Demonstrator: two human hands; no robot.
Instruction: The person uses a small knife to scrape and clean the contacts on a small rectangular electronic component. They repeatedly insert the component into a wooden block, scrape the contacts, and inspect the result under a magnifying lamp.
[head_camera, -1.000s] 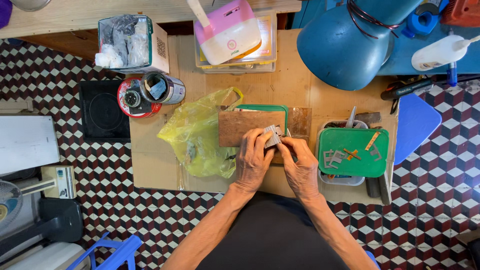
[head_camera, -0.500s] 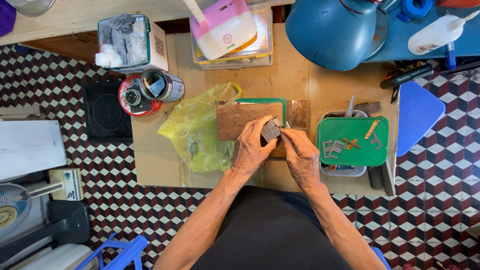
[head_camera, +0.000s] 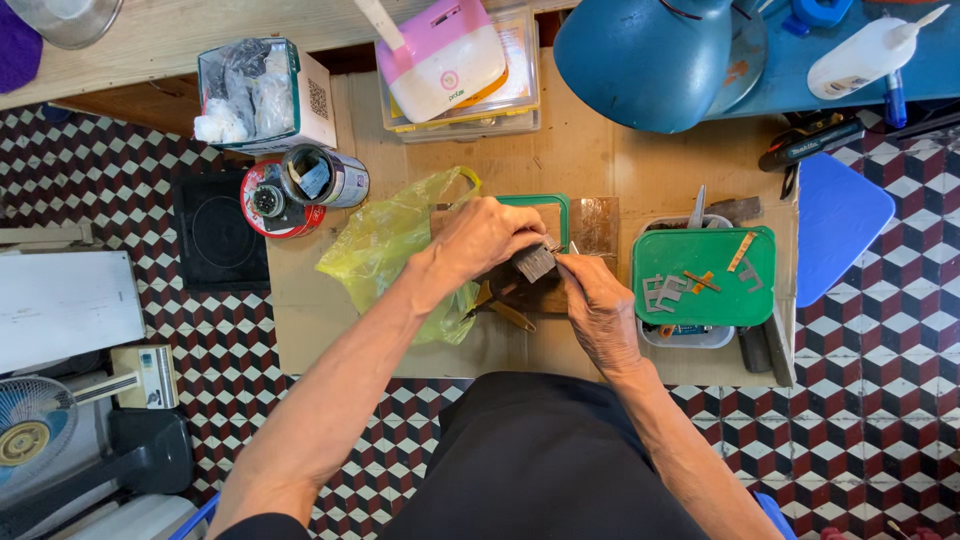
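- At the middle of the small wooden table (head_camera: 560, 140), our left hand (head_camera: 485, 238) and right hand (head_camera: 598, 305) meet over a small grey ridged metal block (head_camera: 535, 263); the left hand's fingers close on it from above and the right hand's fingertips pinch its right end.
- The block sits above a brown wooden board (head_camera: 545, 295), which lies on a green-rimmed tray (head_camera: 560, 205); whether the block touches the board we cannot tell.
- Just left of the hands a yellow plastic bag (head_camera: 385, 245) crowds the work spot, its edge touching our left wrist.
- Just right, a green lid (head_camera: 705, 278) carrying small metal pieces covers a white tub (head_camera: 690, 335), leaving only a narrow strip of bare table between it and our right hand.
- The near table edge runs close under our forearms, with a bare patch of wood near left, below the bag.
- Far from us, a blue lamp shade (head_camera: 645, 60) hangs over the far right of the table, and a pink and white device (head_camera: 445, 55) rests on clear plastic boxes (head_camera: 470, 120).
- Far left stand a box of plastic-wrapped items (head_camera: 255, 95) and an open tin can (head_camera: 325, 178) beside a red round tin (head_camera: 268, 200).
- Off the right edge, a blue stool (head_camera: 840, 215) stands on the checked tile floor (head_camera: 880, 350).
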